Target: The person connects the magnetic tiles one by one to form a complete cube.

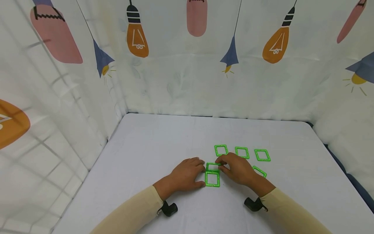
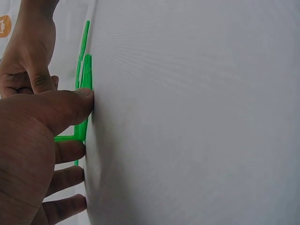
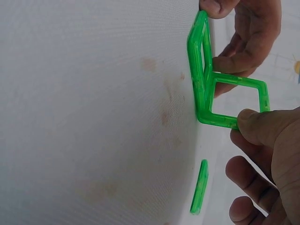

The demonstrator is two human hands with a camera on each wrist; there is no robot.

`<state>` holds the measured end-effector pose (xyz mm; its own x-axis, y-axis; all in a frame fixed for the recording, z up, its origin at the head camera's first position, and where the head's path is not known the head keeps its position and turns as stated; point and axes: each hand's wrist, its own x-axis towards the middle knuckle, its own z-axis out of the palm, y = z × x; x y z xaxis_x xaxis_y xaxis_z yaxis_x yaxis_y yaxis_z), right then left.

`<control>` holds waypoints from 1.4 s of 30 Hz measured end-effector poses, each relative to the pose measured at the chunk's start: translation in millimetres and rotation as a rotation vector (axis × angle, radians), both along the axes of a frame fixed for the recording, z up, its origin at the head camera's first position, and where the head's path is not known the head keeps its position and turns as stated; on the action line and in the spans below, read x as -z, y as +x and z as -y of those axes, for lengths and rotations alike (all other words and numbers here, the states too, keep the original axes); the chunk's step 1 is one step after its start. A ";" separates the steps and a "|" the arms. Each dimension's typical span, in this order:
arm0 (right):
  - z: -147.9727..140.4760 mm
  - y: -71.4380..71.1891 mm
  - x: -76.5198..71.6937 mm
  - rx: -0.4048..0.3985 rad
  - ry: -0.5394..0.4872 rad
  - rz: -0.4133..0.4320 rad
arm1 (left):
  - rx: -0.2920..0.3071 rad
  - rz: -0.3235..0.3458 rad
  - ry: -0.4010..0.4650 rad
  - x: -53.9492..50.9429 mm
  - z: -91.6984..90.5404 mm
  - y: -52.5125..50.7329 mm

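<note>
Two green square frame tiles are joined edge to edge in front of me. One tile [image 1: 212,185] lies flat on the table; the other [image 3: 239,80] stands up from its edge, as the right wrist view shows. My right hand [image 1: 238,169] pinches the standing tile by its corner between thumb and forefinger, other fingers loosely bent. On the opposite side, my left hand [image 1: 187,174] rests against the flat tile, the thumb at its near corner and a fingertip by the joint. Its other fingers reach forward along the table.
Beyond my right hand, three more green square tiles lie in a row: a left one [image 1: 221,145], a middle one [image 1: 242,148] and a right one [image 1: 262,150]. Another tile [image 1: 260,169] is partly hidden behind my right wrist. Patterned curtains [image 1: 181,84] surround the white table [image 1: 163,136].
</note>
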<state>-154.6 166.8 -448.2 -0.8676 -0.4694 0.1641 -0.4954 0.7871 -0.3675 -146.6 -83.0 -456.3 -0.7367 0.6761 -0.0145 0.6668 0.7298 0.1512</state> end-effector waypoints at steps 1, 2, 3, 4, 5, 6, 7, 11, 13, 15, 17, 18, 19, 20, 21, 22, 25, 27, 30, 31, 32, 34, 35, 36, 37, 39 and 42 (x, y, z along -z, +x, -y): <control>0.1 0.0 0.0 0.001 0.000 0.003 | 0.000 0.000 -0.001 0.1 0.0 0.0; 0.4 0.1 -0.2 0.003 -0.001 0.006 | -0.001 -0.002 -0.001 0.3 0.0 0.0; 0.6 0.2 -0.5 0.004 -0.001 0.008 | -0.001 -0.003 -0.002 0.4 0.0 0.1; 0.8 0.3 -0.6 0.005 0.000 0.010 | -0.001 -0.003 -0.003 0.5 0.0 0.1; 1.0 0.4 -0.8 0.005 0.000 0.011 | -0.002 -0.003 -0.004 0.6 0.0 0.1; 1.2 0.5 -1.0 0.006 0.000 0.012 | -0.002 -0.003 -0.004 0.7 0.0 0.1; 1.4 0.6 -1.1 0.007 0.001 0.015 | -0.003 -0.003 -0.004 0.7 0.0 0.1; 1.9 0.7 -0.8 0.012 0.006 0.021 | -0.005 0.001 -0.001 1.3 0.1 0.0; 1.8 0.8 -0.2 0.013 0.009 0.023 | -0.004 0.003 -0.001 1.5 0.3 0.0; 1.6 0.9 0.4 0.015 0.010 0.021 | 0.000 0.005 -0.001 1.8 0.4 -0.5; 1.4 1.2 0.5 0.013 0.006 0.019 | -0.001 0.008 0.001 1.7 0.7 -1.1; 1.1 1.3 0.7 0.013 0.004 0.019 | -0.002 0.010 0.005 1.1 0.9 -1.3; 1.0 1.3 0.9 0.012 0.004 0.017 | -0.003 0.012 0.012 0.8 1.0 -1.7; 0.8 1.4 1.0 0.012 0.004 0.016 | -0.004 0.014 0.020 0.7 1.1 -2.1; 0.6 1.4 1.2 0.012 0.004 0.017 | -0.007 0.018 0.033 -0.1 1.3 -2.4; 0.5 1.5 1.3 0.010 0.005 0.016 | -0.011 0.024 0.047 -0.4 1.3 -2.6; 0.2 1.6 1.5 0.000 0.009 0.010 | -0.025 0.042 0.095 -1.2 1.1 -3.5; 0.0 1.5 1.5 -0.007 0.011 0.007 | -0.041 0.065 0.126 -2.6 0.2 -3.7; 0.0 0.8 1.5 -0.018 0.015 -0.001 | -0.057 0.091 0.161 -4.0 -1.2 -4.4; 0.0 0.4 1.8 -0.020 0.016 -0.002 | -0.060 0.099 0.175 -3.7 -1.8 -5.0; -0.1 0.1 2.1 -0.022 0.018 -0.005 | -0.062 0.109 0.190 -3.8 -2.2 -5.5; -0.2 -0.2 2.5 -0.029 0.018 -0.015 | -0.061 0.120 0.220 -3.1 -3.1 -6.8; -0.3 -0.4 2.8 -0.031 0.018 -0.019 | -0.061 0.124 0.235 -3.0 -3.6 -7.3; -0.3 -0.4 3.0 -0.034 0.018 -0.026 | -0.061 0.127 0.250 -2.8 -4.0 -8.0; -0.4 -0.4 3.2 -0.037 0.018 -0.032 | -0.058 0.129 0.264 -2.6 -4.3 -8.7; -0.1 -0.1 2.8 -0.043 0.013 -0.043 | -0.053 0.126 0.281 -2.4 -5.2 -9.8; 0.2 0.1 2.8 -0.042 0.009 -0.045 | -0.050 0.119 0.285 -1.4 -6.4 -11.7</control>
